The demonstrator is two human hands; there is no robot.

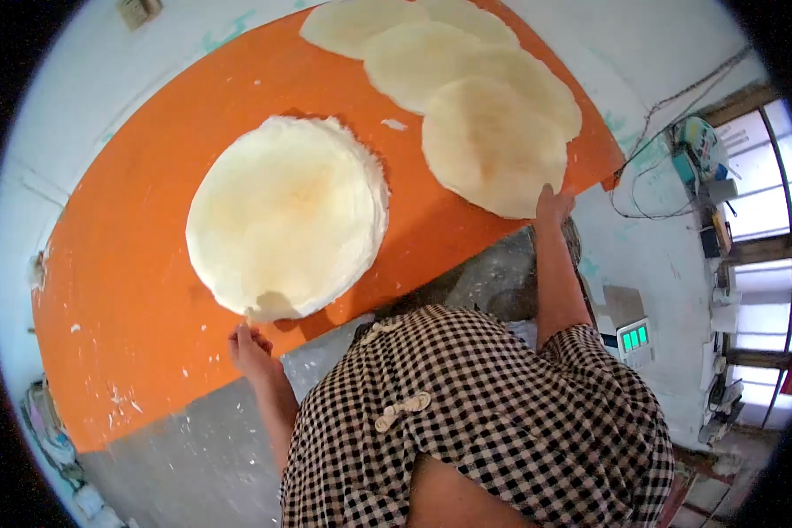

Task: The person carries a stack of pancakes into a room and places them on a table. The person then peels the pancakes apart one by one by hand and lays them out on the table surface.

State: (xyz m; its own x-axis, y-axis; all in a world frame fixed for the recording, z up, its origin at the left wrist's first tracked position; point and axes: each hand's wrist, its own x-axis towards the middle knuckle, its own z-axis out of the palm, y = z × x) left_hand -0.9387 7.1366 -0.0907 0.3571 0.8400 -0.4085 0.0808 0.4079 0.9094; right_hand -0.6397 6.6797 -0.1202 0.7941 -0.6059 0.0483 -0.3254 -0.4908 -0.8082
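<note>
A thick stack of thin, pale round flatbreads (282, 211) stands on the orange table (141, 255), its edge uneven. My left hand (253, 350) is at the stack's near edge, fingers pinched together; what lies between them, if anything, is too small to make out. To the right, several single flatbreads overlap in a fan across the table. My right hand (554, 209) grips the near right rim of the front flatbread (493, 145), thumb on top and the other fingers partly hidden. Faint brown patches mark this round's middle.
Small white scraps (394, 125) dot the tabletop. The table's straight front edge runs close to my body, above a grey floor (194, 458). At right are a device with a lit green display (634, 339), hanging cables (651, 132) and cluttered window ledges.
</note>
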